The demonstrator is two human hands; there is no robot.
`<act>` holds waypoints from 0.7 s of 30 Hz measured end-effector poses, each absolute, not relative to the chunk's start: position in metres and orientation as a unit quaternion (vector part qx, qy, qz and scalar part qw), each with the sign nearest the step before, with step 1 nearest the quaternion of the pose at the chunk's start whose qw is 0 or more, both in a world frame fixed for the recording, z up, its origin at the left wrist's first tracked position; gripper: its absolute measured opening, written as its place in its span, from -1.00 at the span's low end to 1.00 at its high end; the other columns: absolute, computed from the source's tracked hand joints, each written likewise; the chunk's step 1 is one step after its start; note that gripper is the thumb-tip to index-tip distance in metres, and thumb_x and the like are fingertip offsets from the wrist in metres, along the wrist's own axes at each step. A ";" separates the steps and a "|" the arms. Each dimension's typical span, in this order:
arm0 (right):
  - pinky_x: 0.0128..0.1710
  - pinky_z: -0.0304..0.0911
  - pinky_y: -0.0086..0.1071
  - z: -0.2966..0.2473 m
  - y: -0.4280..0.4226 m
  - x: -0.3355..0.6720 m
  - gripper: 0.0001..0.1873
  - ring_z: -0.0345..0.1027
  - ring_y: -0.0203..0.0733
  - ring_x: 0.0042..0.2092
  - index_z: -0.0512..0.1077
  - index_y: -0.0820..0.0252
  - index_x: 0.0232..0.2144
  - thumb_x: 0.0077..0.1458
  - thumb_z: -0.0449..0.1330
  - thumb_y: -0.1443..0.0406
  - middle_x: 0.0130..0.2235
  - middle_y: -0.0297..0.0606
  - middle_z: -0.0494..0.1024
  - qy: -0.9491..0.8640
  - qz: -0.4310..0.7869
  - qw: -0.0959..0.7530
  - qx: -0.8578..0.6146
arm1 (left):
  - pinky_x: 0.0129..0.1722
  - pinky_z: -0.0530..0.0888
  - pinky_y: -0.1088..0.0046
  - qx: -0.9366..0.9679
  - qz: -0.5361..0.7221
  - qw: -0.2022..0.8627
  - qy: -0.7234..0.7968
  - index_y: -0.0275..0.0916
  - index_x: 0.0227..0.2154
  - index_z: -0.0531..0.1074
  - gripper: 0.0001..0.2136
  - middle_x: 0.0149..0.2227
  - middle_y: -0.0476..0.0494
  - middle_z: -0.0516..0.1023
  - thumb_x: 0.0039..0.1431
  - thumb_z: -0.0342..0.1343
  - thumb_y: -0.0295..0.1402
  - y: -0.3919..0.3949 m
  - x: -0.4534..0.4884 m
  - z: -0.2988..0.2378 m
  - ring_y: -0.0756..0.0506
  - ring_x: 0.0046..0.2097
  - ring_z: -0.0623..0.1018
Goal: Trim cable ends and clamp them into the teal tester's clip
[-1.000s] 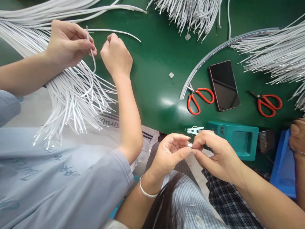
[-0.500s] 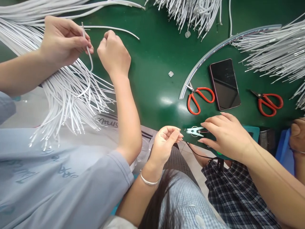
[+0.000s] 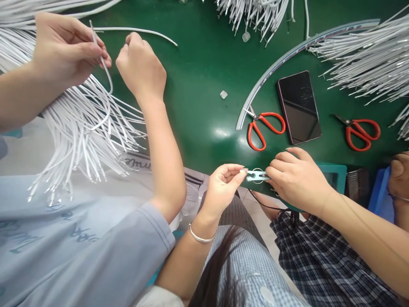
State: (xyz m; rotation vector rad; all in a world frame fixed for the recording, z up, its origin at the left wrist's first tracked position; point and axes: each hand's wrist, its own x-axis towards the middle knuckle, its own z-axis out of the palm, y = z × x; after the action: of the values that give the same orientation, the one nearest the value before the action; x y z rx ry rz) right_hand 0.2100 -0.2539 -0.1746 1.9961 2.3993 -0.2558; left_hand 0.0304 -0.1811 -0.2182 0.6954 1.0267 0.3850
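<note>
My left hand (image 3: 223,187), with a silver bangle at its wrist, has thumb and fingers pinched together. Whatever lies between its fingertips is too small to make out. Just to its right is a mint-green clothespin (image 3: 258,175) with a round wire spring. My right hand (image 3: 297,179) is closed on the handles, squeezing them together, so the jaws stand apart at my left fingertips. Whether the jaws touch anything there, I cannot tell.
On the green table (image 3: 198,94) lie two red-handled scissors (image 3: 266,128), a phone (image 3: 299,107), a curved clear hose (image 3: 281,59) and bundles of white wires (image 3: 364,64). At left, a co-worker's hands (image 3: 70,51) hold a white wire. A teal box (image 3: 334,181) sits beyond my right hand.
My right hand has closed its fingers and pressed the clothespin's handles together, opening the jaws. The clothespin has come closer to my left fingertips. The whole view has shifted slightly.
</note>
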 end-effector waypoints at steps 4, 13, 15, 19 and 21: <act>0.01 0.00 -0.18 -0.176 -0.254 0.209 -0.79 0.24 -0.17 -0.30 0.31 0.21 -0.57 0.08 0.16 0.44 -0.51 -0.32 0.38 0.768 -0.080 0.004 0.636 | -0.15 0.51 0.56 0.342 0.172 0.796 0.469 -0.34 -0.31 0.50 -0.79 -0.28 -0.12 0.62 0.01 0.34 -0.37 -0.180 0.031 -0.219 0.03 -0.23 0.60; 0.01 -0.04 -0.17 -0.179 -0.254 0.211 -0.77 0.15 -0.18 -0.32 0.28 0.20 -0.59 0.08 0.14 0.45 -0.52 -0.30 0.34 0.766 -0.076 -0.001 0.639 | -0.11 0.54 0.48 0.450 0.150 0.738 0.480 -0.32 -0.24 0.57 -0.77 -0.22 -0.18 0.62 0.07 0.30 -0.31 -0.182 0.029 -0.224 -0.05 -0.19 0.61; 0.01 -0.04 -0.16 -0.180 -0.254 0.211 -0.78 0.14 -0.17 -0.32 0.29 0.21 -0.58 0.07 0.14 0.46 -0.52 -0.30 0.33 0.765 -0.079 -0.004 0.639 | -0.13 0.55 0.49 0.466 0.147 0.731 0.475 -0.31 -0.22 0.58 -0.77 -0.21 -0.18 0.62 0.08 0.29 -0.31 -0.182 0.028 -0.226 -0.06 -0.19 0.62; -0.01 -0.03 -0.15 -0.182 -0.254 0.211 -0.79 0.13 -0.16 -0.34 0.29 0.20 -0.59 0.05 0.13 0.47 -0.53 -0.30 0.31 0.768 -0.075 -0.014 0.636 | -0.11 0.56 0.50 0.487 0.143 0.732 0.455 -0.32 -0.15 0.57 -0.75 -0.17 -0.18 0.62 0.12 0.26 -0.33 -0.180 0.025 -0.226 -0.07 -0.16 0.62; -0.03 -0.02 -0.15 -0.182 -0.254 0.211 -0.79 0.13 -0.15 -0.34 0.29 0.20 -0.58 0.05 0.13 0.47 -0.53 -0.30 0.31 0.768 -0.078 -0.015 0.636 | -0.09 0.56 0.50 0.513 0.144 0.727 0.434 -0.31 -0.12 0.56 -0.74 -0.15 -0.18 0.61 0.15 0.24 -0.34 -0.179 0.022 -0.227 -0.07 -0.14 0.62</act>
State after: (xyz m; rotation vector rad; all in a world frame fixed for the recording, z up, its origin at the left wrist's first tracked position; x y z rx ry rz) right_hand 0.2114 -0.2541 -0.1823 2.0167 2.4344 -0.2487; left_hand 0.0215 -0.1790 -0.2274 1.1309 0.9570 0.3174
